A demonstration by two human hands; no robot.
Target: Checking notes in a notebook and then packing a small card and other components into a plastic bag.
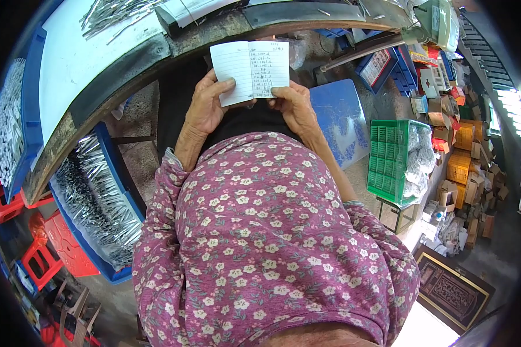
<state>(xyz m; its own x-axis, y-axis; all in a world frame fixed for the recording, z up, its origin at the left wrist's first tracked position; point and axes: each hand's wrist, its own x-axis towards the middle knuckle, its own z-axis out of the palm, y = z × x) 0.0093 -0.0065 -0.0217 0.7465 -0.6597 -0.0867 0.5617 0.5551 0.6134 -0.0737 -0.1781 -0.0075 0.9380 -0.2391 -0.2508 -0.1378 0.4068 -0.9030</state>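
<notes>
A small lined notebook (231, 61) lies open between my two hands, held up just below the worktable's near edge. Handwriting fills much of its right page, while the left page is almost blank. My left hand (208, 104) grips the lower left corner, thumb across the page and fingers behind. At the lower right corner, my right hand (294, 104) pinches the other page the same way, thumb on top. The fingers behind the notebook are mostly hidden.
The curved worktable (214, 34) carries thin metal pieces (118, 16). Blue trays (107, 173) of slender rods stand at my left, near red stools (40, 260). A green crate (388, 156) with bagged items is at right, before piled cartons (460, 168). A blue board (338, 118) sits beside my right arm.
</notes>
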